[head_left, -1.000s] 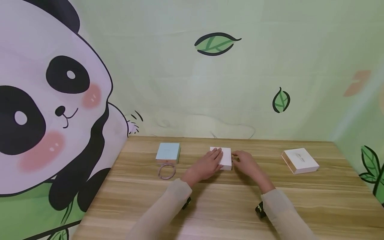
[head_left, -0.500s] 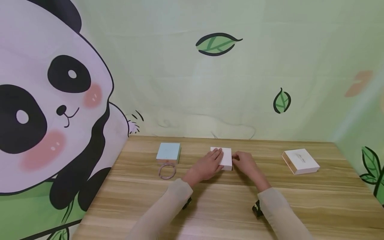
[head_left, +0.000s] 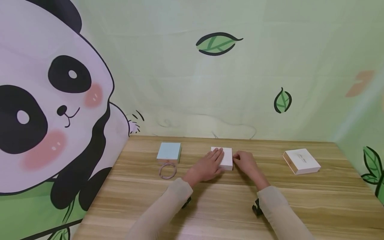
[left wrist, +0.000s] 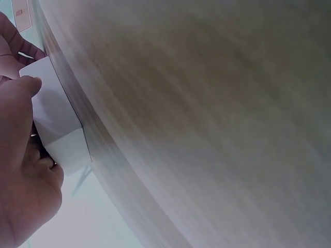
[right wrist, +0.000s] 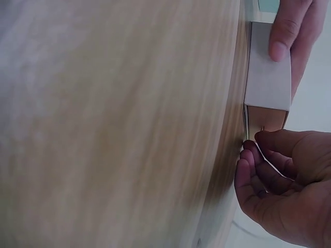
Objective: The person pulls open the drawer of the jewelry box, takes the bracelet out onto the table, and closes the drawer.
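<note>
A white box lies on the wooden table in front of me. My left hand holds it from the left, fingers across its top and the thumb against the near side in the left wrist view. My right hand is at the box's right end with fingers curled. In the right wrist view that end shows a copper-coloured face with a small reddish pull tab. Thumb and forefinger of the right hand pinch at this tab, covering most of it.
A light blue box stands to the left, with a thin purple ring lying before it. On the right sits another white box with dark script on its lid and a copper-coloured side. A panda-printed backdrop rises behind the table.
My right hand's fingers have drawn in and curled closer against the box's right end. My left hand keeps its hold, and the box stays in place.
</note>
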`<state>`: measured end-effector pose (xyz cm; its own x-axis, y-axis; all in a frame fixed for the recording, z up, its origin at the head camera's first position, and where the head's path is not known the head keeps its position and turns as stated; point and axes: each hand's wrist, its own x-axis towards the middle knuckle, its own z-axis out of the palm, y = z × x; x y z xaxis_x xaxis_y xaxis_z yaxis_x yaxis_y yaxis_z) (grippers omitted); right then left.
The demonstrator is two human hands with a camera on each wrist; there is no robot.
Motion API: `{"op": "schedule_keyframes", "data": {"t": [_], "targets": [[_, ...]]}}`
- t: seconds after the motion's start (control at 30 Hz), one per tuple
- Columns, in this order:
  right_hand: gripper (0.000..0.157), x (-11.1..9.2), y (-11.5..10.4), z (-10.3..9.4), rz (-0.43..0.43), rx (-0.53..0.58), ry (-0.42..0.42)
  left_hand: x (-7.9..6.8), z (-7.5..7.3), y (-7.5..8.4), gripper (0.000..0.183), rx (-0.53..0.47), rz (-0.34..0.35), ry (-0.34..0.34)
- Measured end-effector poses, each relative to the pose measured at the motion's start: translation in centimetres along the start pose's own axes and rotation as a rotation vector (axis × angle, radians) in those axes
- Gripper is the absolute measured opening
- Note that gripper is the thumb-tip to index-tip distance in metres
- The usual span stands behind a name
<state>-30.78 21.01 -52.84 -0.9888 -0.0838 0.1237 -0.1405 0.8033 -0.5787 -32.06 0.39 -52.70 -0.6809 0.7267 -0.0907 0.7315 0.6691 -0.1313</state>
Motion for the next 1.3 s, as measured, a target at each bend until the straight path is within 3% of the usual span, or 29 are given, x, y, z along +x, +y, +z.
{"op": "schedule_keyframes", "data": {"t": [0.3, 0.53, 0.7, 1.3], "targets": [[0.01, -0.1, 0.1, -0.2, 0.005, -0.009, 0.007, 0.2, -0.1, -0.2, 0.064, 0.035, 0.004, 0.011], [0.008, -0.3, 0.1, -0.3, -0.011, -0.007, 0.008, 0.8, -0.5, -0.9, 0.062, 0.066, 0.065, 0.049], [0.009, -0.4, 0.1, -0.3, -0.025, -0.032, 0.013, 0.8, -0.3, -0.9, 0.061, 0.029, 0.116, 0.008], [0.009, -0.8, 2.0, -1.2, -0.031, -0.052, 0.048, 0.9, -0.6, -0.8, 0.06, 0.001, 0.108, 0.003]]}}
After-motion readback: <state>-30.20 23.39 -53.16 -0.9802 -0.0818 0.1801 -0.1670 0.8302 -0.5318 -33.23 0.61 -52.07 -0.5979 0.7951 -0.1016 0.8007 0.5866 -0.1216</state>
